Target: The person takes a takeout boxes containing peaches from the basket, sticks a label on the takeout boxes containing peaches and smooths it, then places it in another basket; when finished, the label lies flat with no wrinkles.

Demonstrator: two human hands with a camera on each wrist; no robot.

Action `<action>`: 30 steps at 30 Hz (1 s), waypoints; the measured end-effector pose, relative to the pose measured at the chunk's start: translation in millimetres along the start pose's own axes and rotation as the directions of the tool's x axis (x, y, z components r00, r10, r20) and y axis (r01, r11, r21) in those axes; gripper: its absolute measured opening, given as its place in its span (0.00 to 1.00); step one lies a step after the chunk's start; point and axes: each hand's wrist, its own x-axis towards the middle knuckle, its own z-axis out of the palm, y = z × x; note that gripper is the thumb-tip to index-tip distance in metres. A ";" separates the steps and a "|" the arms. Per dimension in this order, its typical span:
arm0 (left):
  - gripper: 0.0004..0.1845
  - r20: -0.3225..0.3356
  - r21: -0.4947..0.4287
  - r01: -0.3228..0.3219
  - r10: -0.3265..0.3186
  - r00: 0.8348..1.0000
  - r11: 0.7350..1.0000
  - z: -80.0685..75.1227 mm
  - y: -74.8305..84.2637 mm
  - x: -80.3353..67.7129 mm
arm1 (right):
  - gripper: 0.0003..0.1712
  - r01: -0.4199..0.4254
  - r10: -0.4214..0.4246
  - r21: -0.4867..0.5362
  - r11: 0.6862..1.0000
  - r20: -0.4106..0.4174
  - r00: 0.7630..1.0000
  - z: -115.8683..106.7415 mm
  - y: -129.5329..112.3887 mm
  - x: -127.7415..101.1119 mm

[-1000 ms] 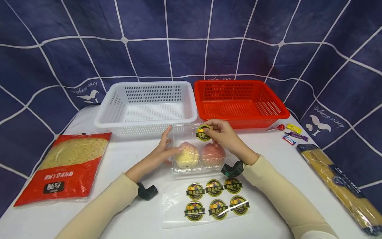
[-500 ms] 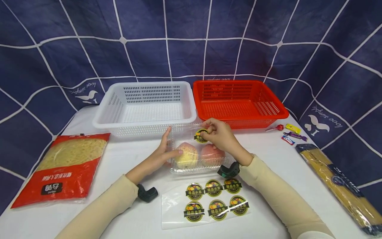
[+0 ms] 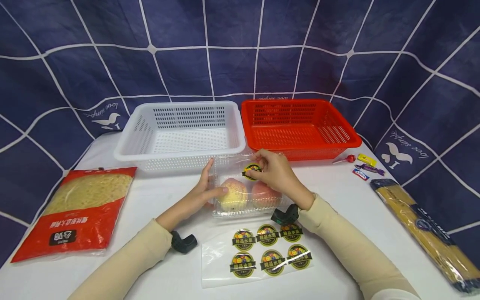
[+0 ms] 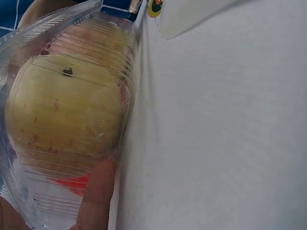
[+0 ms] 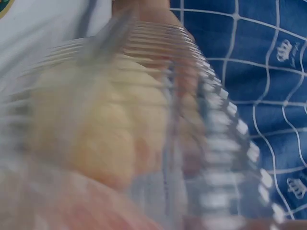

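A: On the left side of the box (image 3: 245, 189), the left hand (image 3: 204, 189) is bracing it, fingers straight against the end wall and the thumb lying across the lid over the yellow apple (image 3: 233, 192). It is sitting just where it was 1 second ago.

B: And in the left wrist view?

A: 1 finger (image 4: 96, 191) is pressing the clear wall beside that apple (image 4: 62, 110), nothing more.

B: What is changing, then?

A: In the middle, the sticker (image 3: 251, 170). 1 second ago it was standing almost upright, face to the camera, pinched at its edge. Now it is tilting over and lying lower, close to the far part of the lid.

B: So the right hand (image 3: 275, 175) is bringing it down?

A: It looks so. Its fingertips are curling round the sticker's right edge, pinching it. I cannot tell whether the sticker is touching the lid yet; the right wrist view is too blurred.

B: Meaning?

A: I judge the labelling is nearly at contact but not pressed flat. The box, with 2 apples inside, is resting on the table (image 3: 337, 200) in front of the 2 baskets, and the sheet (image 3: 258, 254) nearer the person is showing 6 stickers.
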 end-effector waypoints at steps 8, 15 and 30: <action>0.62 -0.005 -0.010 0.012 -0.012 1.000 1.000 1.3 0.9 -1.0 | 0.15 -0.131 0.101 0.178 0.975 0.171 0.980 -16.4 9.1 3.1; 0.61 -0.030 0.002 0.037 -0.037 0.999 0.999 1.4 2.6 -2.7 | 0.12 -0.153 0.110 0.170 0.974 0.238 0.965 -28.2 15.4 1.5; 0.64 -0.057 -0.085 0.075 -0.080 0.995 0.994 11.4 10.9 -8.6 | 0.15 -0.145 -0.039 0.614 0.776 0.277 0.960 -118.4 40.7 -5.0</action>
